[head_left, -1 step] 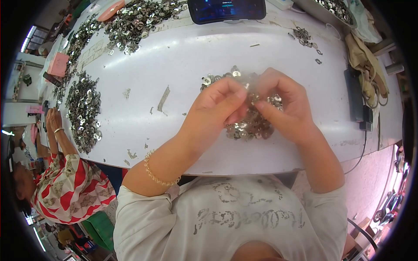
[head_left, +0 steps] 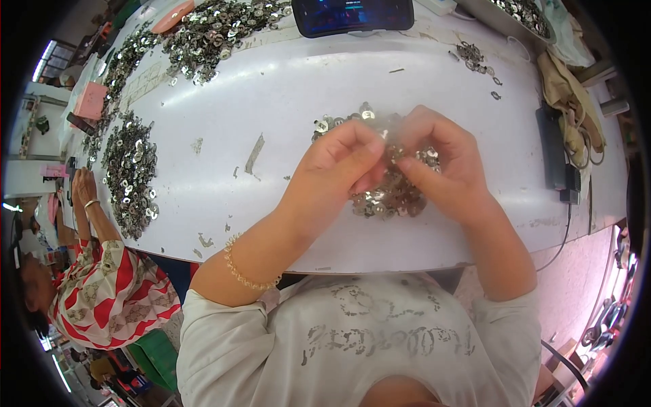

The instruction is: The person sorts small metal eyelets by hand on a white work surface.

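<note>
A pile of small, round, shiny metal pieces [head_left: 386, 203] lies on the white table in front of me, partly hidden under my hands. Over its left side, my left hand [head_left: 332, 163] is closed, thumb and forefinger pressed together. My right hand [head_left: 451, 163] faces it from the right, with fingers curled and thumb pointing inward in a pinch. Blurred silvery bits show between the two sets of fingertips. Whether they are held or lie in the pile behind cannot be made out.
Larger heaps of similar metal pieces lie at far left [head_left: 203, 44] and left [head_left: 130, 180]. A phone [head_left: 352, 15] stands at the back. A small cluster [head_left: 475, 57], a metal tray [head_left: 525, 20] and black power adapters [head_left: 553, 149] are right. A co-worker's hands [head_left: 83, 186] are at the left edge.
</note>
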A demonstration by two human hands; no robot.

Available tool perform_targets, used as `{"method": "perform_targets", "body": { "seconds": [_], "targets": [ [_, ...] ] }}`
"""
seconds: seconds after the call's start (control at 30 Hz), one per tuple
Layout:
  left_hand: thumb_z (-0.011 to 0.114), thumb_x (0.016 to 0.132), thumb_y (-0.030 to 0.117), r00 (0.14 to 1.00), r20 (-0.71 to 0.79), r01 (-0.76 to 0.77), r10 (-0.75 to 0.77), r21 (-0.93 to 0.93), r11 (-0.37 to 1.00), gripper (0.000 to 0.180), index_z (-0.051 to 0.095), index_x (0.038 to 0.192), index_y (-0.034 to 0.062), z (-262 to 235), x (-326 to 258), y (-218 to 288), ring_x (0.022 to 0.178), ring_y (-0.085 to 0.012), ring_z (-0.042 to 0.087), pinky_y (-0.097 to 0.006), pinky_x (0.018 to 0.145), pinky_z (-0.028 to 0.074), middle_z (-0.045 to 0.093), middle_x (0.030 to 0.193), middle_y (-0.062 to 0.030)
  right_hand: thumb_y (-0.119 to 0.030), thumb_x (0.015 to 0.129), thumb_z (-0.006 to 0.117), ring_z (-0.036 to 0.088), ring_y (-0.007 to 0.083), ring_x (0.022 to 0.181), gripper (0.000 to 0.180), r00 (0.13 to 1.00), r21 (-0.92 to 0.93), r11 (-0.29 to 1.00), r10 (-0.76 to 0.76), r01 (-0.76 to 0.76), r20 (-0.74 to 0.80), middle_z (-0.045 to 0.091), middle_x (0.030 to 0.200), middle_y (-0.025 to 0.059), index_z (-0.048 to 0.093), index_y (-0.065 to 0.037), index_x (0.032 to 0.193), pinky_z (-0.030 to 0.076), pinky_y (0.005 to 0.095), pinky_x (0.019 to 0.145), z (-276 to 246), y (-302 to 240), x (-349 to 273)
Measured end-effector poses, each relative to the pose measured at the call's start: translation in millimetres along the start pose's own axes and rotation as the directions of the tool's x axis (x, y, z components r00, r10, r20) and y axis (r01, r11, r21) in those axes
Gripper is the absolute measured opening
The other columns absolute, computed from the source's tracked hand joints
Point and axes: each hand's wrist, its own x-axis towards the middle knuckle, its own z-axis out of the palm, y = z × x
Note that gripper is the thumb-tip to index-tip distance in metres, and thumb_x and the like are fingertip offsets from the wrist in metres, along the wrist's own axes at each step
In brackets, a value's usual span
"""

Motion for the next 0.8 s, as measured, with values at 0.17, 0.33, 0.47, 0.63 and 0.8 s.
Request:
{"method": "perform_targets", "body": {
  "seconds": [0.17, 0.33, 0.47, 0.63, 0.8],
  "targets": [
    [0.049, 0.094, 0.017, 0.999, -0.053, 0.004, -0.002, 0.032, 0.999, 0.012, 0.049, 0.089, 0.0060, 1.6, -0.2, 0.9, 0.060, -0.0087, 0.042, -0.023, 0.057, 0.034, 0.051, 0.069, -0.0009, 0.000, 0.078, 0.060, 0.043, 0.0068, 0.070, 0.009, 1.000, 0.031, 0.999, 0.030, -0.030, 0.002, 0.049, 0.078, -0.0017, 0.054, -0.005, 0.084, 0.035, 0.0215, 0.062, 0.8, 0.8, -0.2],
    [0.050, 0.094, 0.016, 0.999, -0.054, -0.006, 0.009, 0.044, 0.999, 0.012, 0.049, 0.090, 0.0056, 2.4, -0.6, 1.0, 0.060, -0.0090, 0.041, -0.024, 0.057, 0.033, 0.051, 0.068, -0.0010, 0.000, 0.078, 0.060, 0.044, 0.0067, 0.071, 0.010, 1.000, 0.024, 1.000, 0.010, -0.010, 0.005, 0.050, 0.079, -0.0018, 0.055, -0.004, 0.085, 0.035, 0.0214, 0.062, 0.0, 1.8, -0.6],
    [0.049, 0.094, 0.016, 0.998, -0.057, -0.011, 0.013, 0.039, 0.999, 0.011, 0.049, 0.090, 0.0054, 3.6, -0.2, 0.2, 0.060, -0.0089, 0.041, -0.024, 0.057, 0.033, 0.051, 0.068, -0.0009, 0.001, 0.078, 0.059, 0.046, 0.0065, 0.073, 0.010, 1.000, 0.043, 0.999, 0.022, -0.022, 0.004, 0.051, 0.080, -0.0018, 0.055, -0.004, 0.085, 0.037, 0.0214, 0.064, -0.3, 1.7, -1.3],
    [0.044, 0.095, 0.020, 0.999, -0.050, 0.012, -0.013, -0.021, 1.000, 0.017, 0.050, 0.093, 0.0044, 2.6, 0.6, 1.1, 0.058, -0.0091, 0.041, -0.024, 0.058, 0.033, 0.050, 0.068, -0.0011, 0.002, 0.078, 0.057, 0.048, 0.0063, 0.075, 0.009, 1.000, 0.042, 0.999, 0.015, -0.016, 0.008, 0.051, 0.081, -0.0016, 0.055, -0.003, 0.085, 0.038, 0.0211, 0.066, -1.9, 1.9, -1.7],
    [0.042, 0.095, 0.022, 1.000, 0.016, 0.021, -0.018, -0.231, 0.973, 0.018, 0.054, 0.094, 0.0079, -6.0, 3.1, -2.2, 0.061, -0.0098, 0.042, -0.023, 0.061, 0.035, 0.053, 0.072, -0.0018, 0.003, 0.078, 0.056, 0.048, 0.0065, 0.075, 0.009, 1.000, 0.063, 0.998, 0.013, -0.014, 0.014, 0.051, 0.082, -0.0011, 0.055, -0.003, 0.085, 0.039, 0.0210, 0.067, -2.6, 2.2, -1.5]
  ]
}}
